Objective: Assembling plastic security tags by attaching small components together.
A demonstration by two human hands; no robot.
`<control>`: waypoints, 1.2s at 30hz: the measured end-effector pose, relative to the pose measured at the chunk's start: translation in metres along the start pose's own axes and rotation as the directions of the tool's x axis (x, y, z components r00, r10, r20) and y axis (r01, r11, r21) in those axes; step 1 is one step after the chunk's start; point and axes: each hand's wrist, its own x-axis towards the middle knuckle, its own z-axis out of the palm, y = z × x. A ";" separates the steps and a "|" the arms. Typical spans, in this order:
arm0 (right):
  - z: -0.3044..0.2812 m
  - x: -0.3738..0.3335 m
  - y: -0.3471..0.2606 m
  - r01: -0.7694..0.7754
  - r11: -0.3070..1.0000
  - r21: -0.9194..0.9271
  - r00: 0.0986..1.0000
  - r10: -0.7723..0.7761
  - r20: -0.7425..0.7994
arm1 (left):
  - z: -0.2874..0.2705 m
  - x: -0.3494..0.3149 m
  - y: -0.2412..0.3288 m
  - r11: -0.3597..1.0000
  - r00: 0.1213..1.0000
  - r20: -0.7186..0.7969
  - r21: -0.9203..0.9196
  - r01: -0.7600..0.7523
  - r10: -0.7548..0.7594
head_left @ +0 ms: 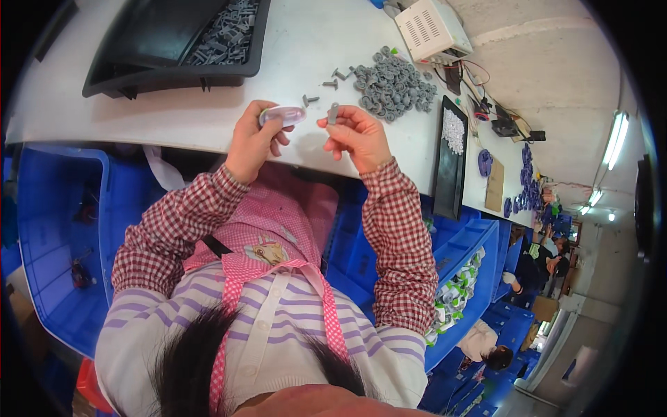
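Note:
Above the near edge of the white table, my left hand [254,139] is closed on a pale purple oval plastic part [283,115], held between thumb and fingers. A short gap to the right, my right hand [356,137] pinches a small grey plastic piece [333,113] upright by its lower end. The two parts are apart. Just beyond my hands, several loose grey T-shaped pieces [310,101] lie on the table. A heap of small round grey caps [394,85] is piled past my right hand.
A black bin [240,61] of grey pieces stands far left. On the right are a black tray [445,184] with small white pieces, a beige box-shaped device [432,31] and purple parts [485,162]. Blue crates [66,243] flank me below the table. People work farther right.

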 end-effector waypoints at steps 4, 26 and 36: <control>0.018 -0.012 0.009 -0.016 0.999 -0.051 1.000 0.016 -0.003 | 0.012 0.002 0.002 0.999 0.998 0.045 0.017 -0.036 0.035; 0.029 -0.019 0.002 0.436 0.134 -0.890 0.899 -0.113 0.423 | -0.009 -0.003 -0.001 0.796 0.925 0.269 0.479 -0.369 0.267; 0.023 -0.008 0.017 0.521 0.422 -0.742 0.853 -0.303 0.426 | -0.012 0.008 -0.001 0.804 0.927 0.368 0.529 -0.273 0.073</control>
